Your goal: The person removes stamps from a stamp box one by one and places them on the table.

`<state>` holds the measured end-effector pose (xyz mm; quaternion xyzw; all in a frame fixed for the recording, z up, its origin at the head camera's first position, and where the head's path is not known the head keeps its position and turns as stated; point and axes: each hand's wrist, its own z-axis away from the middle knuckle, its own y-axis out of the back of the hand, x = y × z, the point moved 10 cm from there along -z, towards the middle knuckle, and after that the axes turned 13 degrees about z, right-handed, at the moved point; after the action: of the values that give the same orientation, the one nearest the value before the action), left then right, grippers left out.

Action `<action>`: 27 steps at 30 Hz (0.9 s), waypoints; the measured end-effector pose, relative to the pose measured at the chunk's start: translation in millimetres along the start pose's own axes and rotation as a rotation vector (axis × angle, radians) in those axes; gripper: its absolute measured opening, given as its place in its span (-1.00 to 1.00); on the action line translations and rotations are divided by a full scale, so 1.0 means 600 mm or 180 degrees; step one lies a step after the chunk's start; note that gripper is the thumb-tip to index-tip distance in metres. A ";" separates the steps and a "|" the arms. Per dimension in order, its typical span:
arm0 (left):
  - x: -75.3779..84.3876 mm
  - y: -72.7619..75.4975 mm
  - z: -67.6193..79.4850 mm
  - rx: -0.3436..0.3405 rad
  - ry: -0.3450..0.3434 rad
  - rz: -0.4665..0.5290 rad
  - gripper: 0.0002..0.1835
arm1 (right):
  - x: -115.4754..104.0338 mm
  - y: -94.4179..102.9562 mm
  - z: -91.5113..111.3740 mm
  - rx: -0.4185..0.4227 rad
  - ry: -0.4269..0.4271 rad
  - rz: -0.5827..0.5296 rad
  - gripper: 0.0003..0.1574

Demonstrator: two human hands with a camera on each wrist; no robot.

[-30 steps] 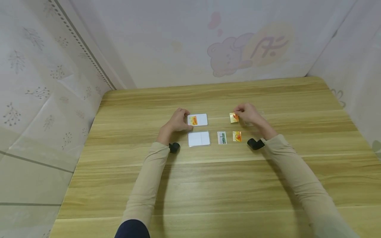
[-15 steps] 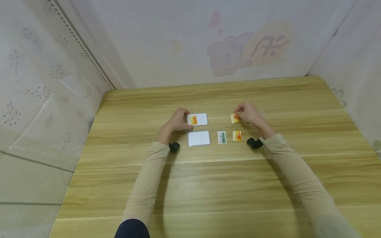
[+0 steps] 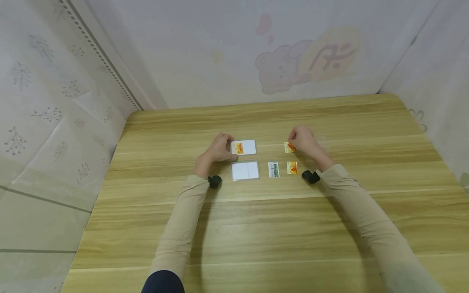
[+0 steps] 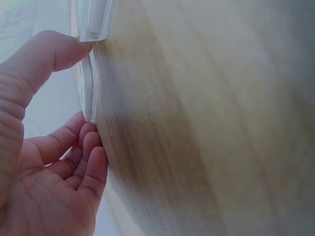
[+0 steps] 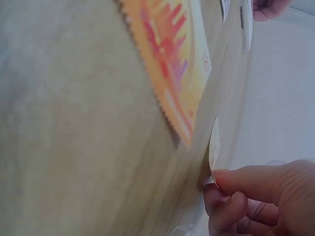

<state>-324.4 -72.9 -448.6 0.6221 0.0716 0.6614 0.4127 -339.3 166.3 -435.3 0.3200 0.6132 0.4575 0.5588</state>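
In the head view, my left hand [image 3: 220,149] spans the left end of a flat clear case with a white insert [image 3: 250,147]. Its thumb is at the near edge and its fingertips are at the far one. An orange-and-yellow stamp [image 3: 238,148] lies on the left half of that insert. My right hand [image 3: 305,142] pinches another yellow-and-red stamp [image 3: 288,147] by its right side, between thumb and index finger. In the right wrist view this stamp [image 5: 214,145] is seen nearly edge-on, low over the table.
A second clear case [image 3: 252,170] with a white insert lies nearer. To its right are a green-and-white stamp [image 3: 273,169] and an orange stamp [image 3: 292,167] with a raised edge. Clear plastic [image 3: 321,138] lies behind my right hand. Curtains enclose the wooden table [image 3: 234,236].
My right hand has shifted slightly and the pinched stamp has moved a little to the right and nearer, turning straighter. My left hand and the cases have stayed put.
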 end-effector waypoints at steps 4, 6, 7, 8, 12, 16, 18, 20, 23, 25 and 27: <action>-0.001 -0.001 0.000 -0.0005 0.0004 0.0035 -0.31 | 0.000 0.000 -0.002 0.0016 -0.0029 0.0057 -0.89; -0.001 -0.001 0.000 -0.0001 0.0009 0.0038 -0.31 | -0.001 0.000 -0.003 0.0020 -0.0029 0.0059 -0.89; -0.002 -0.001 0.000 0.0002 0.0012 0.0041 -0.31 | -0.002 0.001 -0.003 0.0021 -0.0025 0.0056 -0.89; -0.002 -0.001 -0.001 0.0001 0.0016 0.0040 -0.31 | -0.003 0.001 -0.003 0.0017 -0.0016 0.0053 -0.89; -0.005 -0.001 -0.001 -0.0003 0.0055 0.0045 -0.31 | -0.008 0.003 -0.003 -0.0018 -0.0011 0.0069 -0.90; -0.004 -0.001 -0.001 -0.0005 0.0050 0.0037 -0.32 | -0.007 0.002 -0.001 -0.0087 -0.0069 0.0138 -0.90; -0.004 0.000 -0.001 -0.0002 0.0040 0.0031 -0.32 | -0.007 0.002 0.000 -0.0109 -0.0081 0.0167 -0.90; -0.004 0.000 -0.001 0.0000 0.0040 0.0039 -0.32 | -0.008 0.003 0.001 -0.0115 -0.0079 0.0183 -0.90; -0.005 0.000 -0.001 0.0007 0.0055 0.0064 -0.31 | -0.008 0.005 0.001 -0.0104 -0.0066 0.0166 -0.90; -0.005 0.000 -0.001 0.0011 0.0066 0.0078 -0.31 | -0.008 0.005 0.002 -0.0096 -0.0053 0.0141 -0.91; -0.005 0.000 -0.001 0.0015 0.0064 0.0073 -0.31 | -0.008 0.005 0.002 -0.0093 -0.0043 0.0105 -0.92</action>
<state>-325.3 -74.5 -451.0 0.6172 0.0703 0.6722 0.4029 -337.9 163.2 -430.4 0.3250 0.5973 0.4734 0.5599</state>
